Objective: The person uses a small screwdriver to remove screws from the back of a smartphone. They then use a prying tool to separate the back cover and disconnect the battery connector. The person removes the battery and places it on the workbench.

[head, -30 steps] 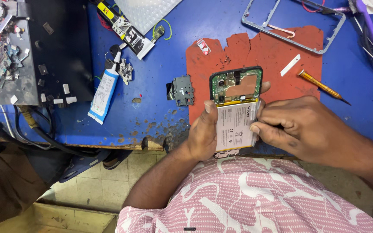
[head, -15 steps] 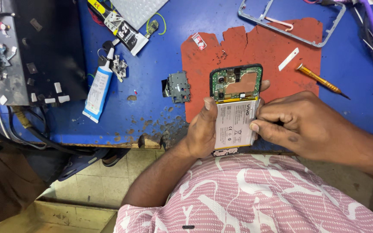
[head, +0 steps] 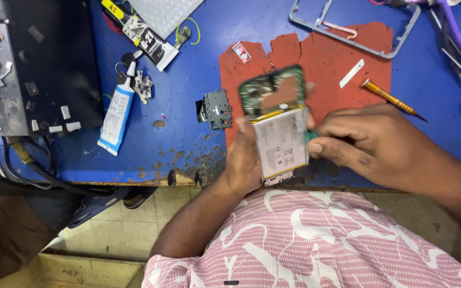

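Opened phone (head: 276,120) is motion-blurred, board detail unreadable. Left hand (head: 244,160) hides its left edge, right hand (head: 372,144) covers the right edge; fingertip contact unclear. Phone frame (head: 356,32) and purple tool (head: 460,37) cut off at the far edge.

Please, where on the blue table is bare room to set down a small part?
Bare blue table lies between the glue tube and the red mat, above the small metal module. Another patch is right of the screwdriver. The top left is crowded.
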